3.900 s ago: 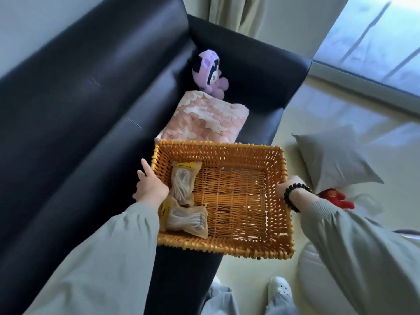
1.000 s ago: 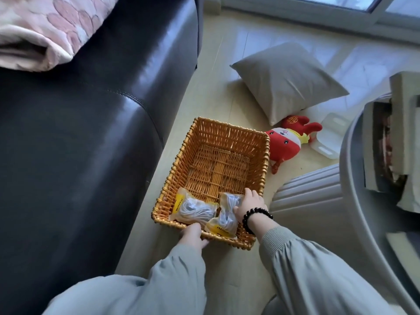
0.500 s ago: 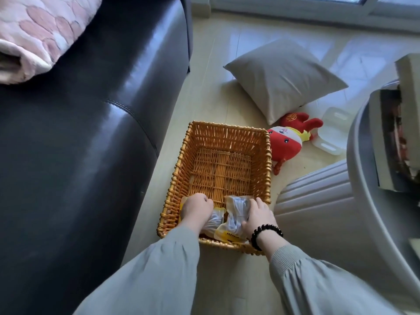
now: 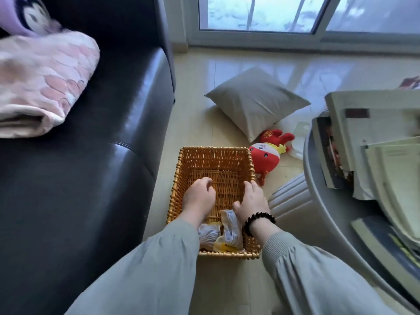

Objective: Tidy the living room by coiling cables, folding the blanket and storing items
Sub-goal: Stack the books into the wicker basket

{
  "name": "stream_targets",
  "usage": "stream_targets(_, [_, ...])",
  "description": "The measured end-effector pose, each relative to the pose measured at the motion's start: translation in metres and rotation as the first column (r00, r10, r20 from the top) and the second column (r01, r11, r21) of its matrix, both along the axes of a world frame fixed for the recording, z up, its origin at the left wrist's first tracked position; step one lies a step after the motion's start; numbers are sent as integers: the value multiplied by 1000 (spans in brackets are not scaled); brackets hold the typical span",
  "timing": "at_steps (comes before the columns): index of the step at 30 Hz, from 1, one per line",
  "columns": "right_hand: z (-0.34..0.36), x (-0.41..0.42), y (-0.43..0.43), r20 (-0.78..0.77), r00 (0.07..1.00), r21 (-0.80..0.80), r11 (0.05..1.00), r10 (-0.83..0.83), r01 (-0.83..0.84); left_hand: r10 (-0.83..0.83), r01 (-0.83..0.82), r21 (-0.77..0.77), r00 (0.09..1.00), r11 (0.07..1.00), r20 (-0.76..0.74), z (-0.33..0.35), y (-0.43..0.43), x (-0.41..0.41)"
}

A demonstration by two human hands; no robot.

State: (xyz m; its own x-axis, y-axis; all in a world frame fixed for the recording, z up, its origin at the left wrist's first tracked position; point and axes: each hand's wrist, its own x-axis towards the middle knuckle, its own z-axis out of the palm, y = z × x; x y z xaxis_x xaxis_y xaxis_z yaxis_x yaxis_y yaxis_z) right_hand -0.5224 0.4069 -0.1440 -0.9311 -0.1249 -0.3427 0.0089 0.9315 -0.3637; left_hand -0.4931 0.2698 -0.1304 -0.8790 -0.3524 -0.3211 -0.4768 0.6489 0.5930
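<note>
A wicker basket (image 4: 181,176) stands on the floor between the black sofa (image 4: 91,178) and a round table. Two clear bags of coiled cable (image 4: 209,234) (image 4: 230,233) lie at its near end, partly under my wrists. My left hand (image 4: 199,197) hovers over the basket's bottom with loosely curled fingers and holds nothing. My right hand (image 4: 252,201), with a black bead bracelet, has its fingers on the basket's right rim and its thumb beside one bag. A folded pink blanket (image 4: 43,83) lies on the sofa seat.
A purple plush (image 4: 25,17) sits behind the blanket. On the floor beyond the basket lie a grey pillow (image 4: 254,98), a red plush toy (image 4: 264,155) and a white plastic piece (image 4: 300,142). The grey table (image 4: 318,201) at right carries books (image 4: 375,137).
Both hands have let go of the cable bags and moved farther into the basket, the right one to its rim. The view has tilted up toward the window.
</note>
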Motion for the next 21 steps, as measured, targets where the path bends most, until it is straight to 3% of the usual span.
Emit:
stream_targets(10, [123,14,0,-224,974,-120,993,-20,-7,-85,66,-85,967,994,-239,99,9,26])
stream_targets(16, [188,34,23,-319,945,-74,992,74,-103,-141,108,-115,933,987,-332,150,27,39])
stream_targets(21, [218,48,50,-418,905,15,996,86,-87,-173,142,-111,912,984,-372,177,50,44])
